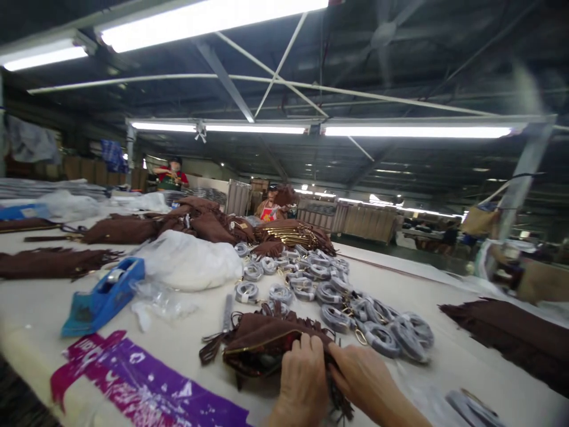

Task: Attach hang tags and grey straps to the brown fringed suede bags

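Note:
A brown fringed zip bag [262, 329] lies on the table in front of me, its gold-edged mouth gaping towards me. The fingers of my left hand [303, 370] are curled over the rim of the opening. At the bag's right end, my right hand [364, 376] grips the brown material, its fingertips partly hidden. Dark tassels hang by the left end, close to a grey strap end [228, 313]. Just behind the bag are many coiled grey straps [333, 293] with gold clips. What is inside the bag is too dark to make out.
A blue tape dispenser [106, 293] stands at left, near white plastic wrapping [191, 261] and a purple printed strip [173, 388]. Brown bags [200, 222] are heaped at the back. More fringed brown material [507, 335] lies right. Two people [268, 209] are beyond the table.

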Demonstrator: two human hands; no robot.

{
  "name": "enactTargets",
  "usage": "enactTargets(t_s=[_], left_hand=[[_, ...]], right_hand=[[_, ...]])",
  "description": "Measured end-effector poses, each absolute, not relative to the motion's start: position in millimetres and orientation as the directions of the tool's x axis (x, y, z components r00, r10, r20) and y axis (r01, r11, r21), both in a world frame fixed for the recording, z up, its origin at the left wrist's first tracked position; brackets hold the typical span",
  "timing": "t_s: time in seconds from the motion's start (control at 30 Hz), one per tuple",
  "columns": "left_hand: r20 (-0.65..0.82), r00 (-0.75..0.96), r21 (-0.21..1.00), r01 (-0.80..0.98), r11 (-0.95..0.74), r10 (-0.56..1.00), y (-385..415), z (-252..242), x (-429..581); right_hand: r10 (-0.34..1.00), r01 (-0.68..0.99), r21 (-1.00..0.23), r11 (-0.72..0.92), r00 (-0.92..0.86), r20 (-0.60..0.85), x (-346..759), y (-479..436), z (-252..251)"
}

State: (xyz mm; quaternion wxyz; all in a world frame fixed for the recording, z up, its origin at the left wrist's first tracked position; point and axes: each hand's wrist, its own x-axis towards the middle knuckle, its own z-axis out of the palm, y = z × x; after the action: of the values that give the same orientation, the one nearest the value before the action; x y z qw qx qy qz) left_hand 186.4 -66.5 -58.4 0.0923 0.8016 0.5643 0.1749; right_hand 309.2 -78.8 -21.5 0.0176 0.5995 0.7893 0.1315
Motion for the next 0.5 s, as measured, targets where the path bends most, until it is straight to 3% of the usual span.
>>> enactTargets(t_s=[0.13, 0.33, 0.5], left_hand=[[0.168, 0.297, 0.320, 0.885, -0.337, 0.940, -62.8, -52.0, 186.9], [0.178, 0.419, 0.166, 0.879, -0.447, 0.890, -56.2, -12.0, 156.0], [0.182, 0.370, 0.026, 0.924, -0.381, 0.911, -30.1, 34.9, 88.2]], right_hand=[[0.948, 0.940, 0.242, 0.241, -0.281, 0.146, 311.7, -75.1, -23.2], [0.936, 0.930, 0.285, 0.230, -0.292, 0.198, 315.6, -66.8, -1.1], [0.932, 0.940, 0.306, 0.148, -0.237, 0.275, 331.6, -50.0, 39.8]])
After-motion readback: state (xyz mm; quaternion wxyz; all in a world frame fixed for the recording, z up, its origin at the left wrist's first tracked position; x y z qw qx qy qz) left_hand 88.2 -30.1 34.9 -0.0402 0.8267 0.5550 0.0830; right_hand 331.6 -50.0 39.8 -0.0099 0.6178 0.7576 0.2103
